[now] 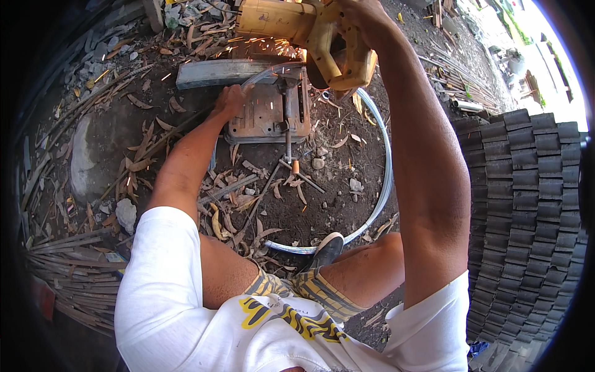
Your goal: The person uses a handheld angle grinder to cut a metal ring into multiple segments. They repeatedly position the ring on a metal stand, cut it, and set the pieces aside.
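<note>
A yellow chop saw (273, 22) stands at the top of the head view, with sparks flying leftward beneath its head. My right hand (365, 18) is closed around the saw's handle, partly cut off by the picture's upper edge. Over the left side of the metal saw base (266, 118), my left hand (232, 101) is closed on a bundle of silvery wire (257, 75) running toward the cut. The wire's large loop (385, 186) curves on the ground right of the base. A vise screw (287, 115) lies along the base, its crank handle (295, 167) toward me.
A grey metal channel (211, 74) lies behind my left hand. Stacked dark roof tiles (520, 204) rise on the right. Split sticks (74, 273) are piled at left, and more sticks (465, 80) lie at far right. Dry leaves and stones litter the soil.
</note>
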Tool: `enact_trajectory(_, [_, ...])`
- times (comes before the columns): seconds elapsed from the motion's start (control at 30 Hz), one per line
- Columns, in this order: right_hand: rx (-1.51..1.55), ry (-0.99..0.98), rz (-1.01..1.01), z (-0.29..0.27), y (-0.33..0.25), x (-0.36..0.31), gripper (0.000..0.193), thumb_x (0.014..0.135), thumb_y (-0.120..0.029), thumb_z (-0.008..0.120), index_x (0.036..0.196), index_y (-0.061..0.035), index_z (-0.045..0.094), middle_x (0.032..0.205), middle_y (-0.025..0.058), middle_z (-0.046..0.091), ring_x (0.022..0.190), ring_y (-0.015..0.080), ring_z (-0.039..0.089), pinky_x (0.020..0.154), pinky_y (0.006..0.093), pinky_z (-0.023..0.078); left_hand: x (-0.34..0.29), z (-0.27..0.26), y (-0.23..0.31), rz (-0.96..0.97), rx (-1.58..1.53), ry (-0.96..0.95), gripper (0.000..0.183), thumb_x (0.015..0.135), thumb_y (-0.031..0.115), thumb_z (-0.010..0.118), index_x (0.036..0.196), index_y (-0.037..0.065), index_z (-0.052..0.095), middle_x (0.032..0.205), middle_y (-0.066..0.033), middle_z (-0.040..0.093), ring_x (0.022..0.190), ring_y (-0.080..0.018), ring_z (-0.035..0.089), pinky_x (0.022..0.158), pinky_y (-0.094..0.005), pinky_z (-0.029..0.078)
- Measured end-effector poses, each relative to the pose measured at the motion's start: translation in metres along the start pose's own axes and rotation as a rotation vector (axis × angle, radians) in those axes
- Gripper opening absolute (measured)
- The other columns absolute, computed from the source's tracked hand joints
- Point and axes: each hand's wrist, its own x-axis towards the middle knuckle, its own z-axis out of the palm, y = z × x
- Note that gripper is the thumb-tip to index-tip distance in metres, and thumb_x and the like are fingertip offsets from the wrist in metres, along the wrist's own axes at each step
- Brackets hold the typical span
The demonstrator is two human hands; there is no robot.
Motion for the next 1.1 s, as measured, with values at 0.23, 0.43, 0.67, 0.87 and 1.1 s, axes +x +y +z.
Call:
enact_trajectory(0.23, [0.086,0.010,0.024,0.002,0.008,0.005,0.027,0.098,-0.023,0.063,0.115,-0.0032,0.066,0.094,0.0078,0.066,0.082,0.0192,0.058,0.072,0.0365,0.050,-0.007,-0.012,0.005,0.002,-0.035,-0.066,0.073,0.099,0.063,0.043,0.104,-0.004,0.071,0.108,-0.0283,0.069,0.106,-0.0446,0.065,0.092,-0.0539,0.052])
enact_trajectory(0.43, [0.043,-0.075,0.067,0.002,0.008,0.008,0.033,0.098,-0.024,0.063,0.125,-0.0056,0.062,0.099,0.0079,0.066,0.086,0.0187,0.059,0.072,0.0360,0.051,-0.013,-0.017,0.009,-0.010,-0.054,-0.043,0.072,0.100,0.062,0.044,0.106,-0.004,0.071,0.108,-0.0289,0.069,0.105,-0.0439,0.066,0.090,-0.0543,0.052])
enact_trajectory(0.67, [0.005,0.005,-0.017,0.003,0.013,0.004,0.043,0.099,-0.027,0.061,0.136,-0.0072,0.054,0.108,0.0109,0.066,0.092,0.0210,0.061,0.080,0.0364,0.052,-0.008,-0.014,0.005,0.015,-0.053,-0.078,0.070,0.099,0.061,0.046,0.108,-0.004,0.071,0.104,-0.0281,0.070,0.103,-0.0449,0.067,0.089,-0.0542,0.052])
enact_trajectory(0.87, [-0.097,-0.006,0.043,0.000,0.014,0.006,0.041,0.098,-0.030,0.063,0.131,-0.0051,0.059,0.107,0.0122,0.068,0.093,0.0220,0.062,0.080,0.0360,0.052,-0.007,-0.007,0.003,0.022,-0.055,0.021,0.070,0.098,0.063,0.046,0.103,-0.003,0.073,0.100,-0.0273,0.071,0.097,-0.0466,0.068,0.084,-0.0541,0.054])
enact_trajectory(1.1, [-0.054,-0.024,0.044,0.001,0.016,0.005,0.037,0.097,-0.029,0.064,0.124,-0.0024,0.064,0.105,0.0131,0.069,0.096,0.0224,0.063,0.081,0.0369,0.052,-0.003,-0.008,0.001,0.007,-0.080,-0.037,0.071,0.098,0.063,0.046,0.105,-0.003,0.072,0.104,-0.0287,0.070,0.101,-0.0464,0.067,0.086,-0.0537,0.054])
